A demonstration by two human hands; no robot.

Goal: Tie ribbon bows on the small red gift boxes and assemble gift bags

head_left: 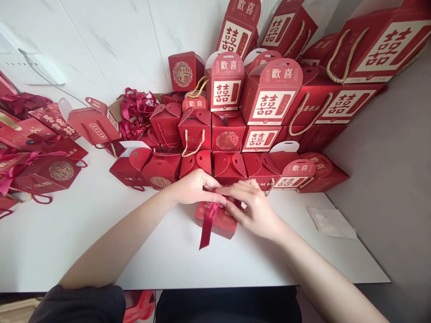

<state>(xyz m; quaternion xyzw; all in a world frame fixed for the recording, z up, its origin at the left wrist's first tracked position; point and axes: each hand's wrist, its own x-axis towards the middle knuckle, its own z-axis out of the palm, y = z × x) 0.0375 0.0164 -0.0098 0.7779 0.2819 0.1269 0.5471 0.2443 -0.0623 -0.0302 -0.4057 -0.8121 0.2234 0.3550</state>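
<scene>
In front of me on the white table stands a small red gift box [222,224] with light lettering on its flap. A dark red satin ribbon [209,226] hangs from its top down over the near side. Both hands meet above the box, fingers pinched together at the ribbon. My left hand [197,187] comes in from the left with thumb and forefinger closed on the ribbon. From the right, my right hand [252,206] is closed on it too. The fingers partly cover the knot area, so how the ribbon is looped there is hidden.
Rows of stacked red gift boxes [229,137] with rope handles line the wall behind my hands. A heap of red ribbons [136,107] lies at back left. More boxes with ribbons [50,172] stand at far left. A folded white tissue [332,222] lies right, near the grey wall.
</scene>
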